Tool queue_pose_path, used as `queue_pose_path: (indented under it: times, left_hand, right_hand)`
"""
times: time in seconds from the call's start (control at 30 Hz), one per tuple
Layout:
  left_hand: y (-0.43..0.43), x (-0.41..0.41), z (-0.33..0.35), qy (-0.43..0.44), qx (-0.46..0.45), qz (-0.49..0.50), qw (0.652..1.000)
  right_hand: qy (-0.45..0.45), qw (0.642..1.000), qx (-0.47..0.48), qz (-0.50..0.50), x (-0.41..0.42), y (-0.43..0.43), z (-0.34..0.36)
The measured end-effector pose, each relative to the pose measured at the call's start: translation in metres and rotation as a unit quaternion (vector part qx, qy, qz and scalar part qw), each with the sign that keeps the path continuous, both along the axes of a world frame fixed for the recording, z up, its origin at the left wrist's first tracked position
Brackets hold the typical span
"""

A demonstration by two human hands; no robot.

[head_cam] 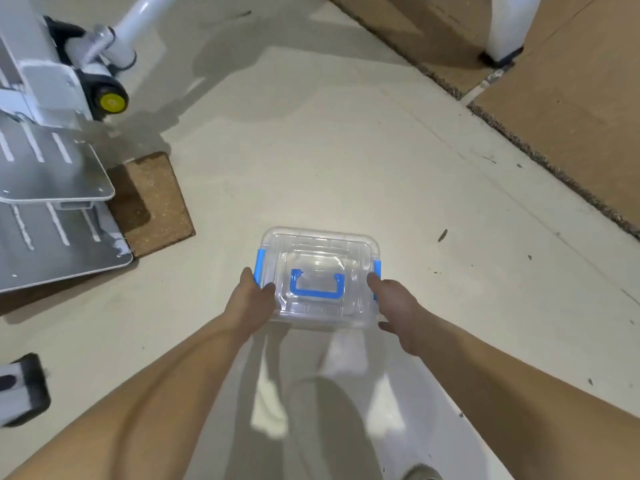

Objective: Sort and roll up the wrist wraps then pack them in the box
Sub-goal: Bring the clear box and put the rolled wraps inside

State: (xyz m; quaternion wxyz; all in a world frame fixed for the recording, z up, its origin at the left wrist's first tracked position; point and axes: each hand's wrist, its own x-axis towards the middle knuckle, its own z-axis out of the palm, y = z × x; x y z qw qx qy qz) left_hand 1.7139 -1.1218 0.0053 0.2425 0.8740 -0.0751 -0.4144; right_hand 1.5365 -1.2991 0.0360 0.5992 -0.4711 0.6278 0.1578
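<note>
- A person carries a clear plastic box [320, 258] out in front of the body, held between both bare hands over a pale floor [346, 168].
- The left grip [251, 303] clasps the box's left side: the thumb lies across the edge of the lid, and the fingers run up the wall beside the blue left latch [259, 266].
- The right grip [398, 306] clasps the opposite side, one digit pressed on the lid's edge just beside the blue right latch [377, 270], with the other fingers curled under the box's near corner.
- The lid is on, and its blue handle [317, 294] lies flat on top, between the two hands.
- Both forearms are bare and reach in from the bottom corners of the head view. Between them show the person's pale trousers [311, 410] and the toe of a shoe [420, 474].
- To the left stands white equipment on a black wheel with a yellow hub [110, 100], and near it are grey metal plates [52, 174] marked with white stripes.
- A small brown board [156, 202] lies on the floor, partly under those plates.
- Sheets of brown cardboard [571, 116] cover the floor at upper right, well apart from the box, and a white post [509, 29] stands on them.
</note>
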Motion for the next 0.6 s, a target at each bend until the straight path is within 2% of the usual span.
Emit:
queue_pose_path:
  times: [0.1, 0.23, 0.43, 0.6]
  left_hand:
    - [-0.005, -0.002, -0.010, 0.025, -0.037, 0.057, 0.997]
    - [-0.011, -0.027, 0.035, 0.031, -0.075, 0.069, 0.994]
    - [-0.029, -0.064, 0.193, -0.004, -0.119, 0.011, 0.993]
    - [-0.036, -0.093, 0.343, -0.040, -0.085, -0.083, 0.992]
  right_hand:
    - [-0.039, 0.996, 0.032, -0.077, -0.005, -0.010, -0.024]
    - [-0.034, 0.993, 0.020, -0.110, -0.027, -0.011, 0.010]
    - [-0.010, 0.988, -0.047, -0.146, -0.081, 0.002, 0.164]
    - [-0.019, 0.970, -0.055, -0.236, -0.145, 0.014, 0.323]
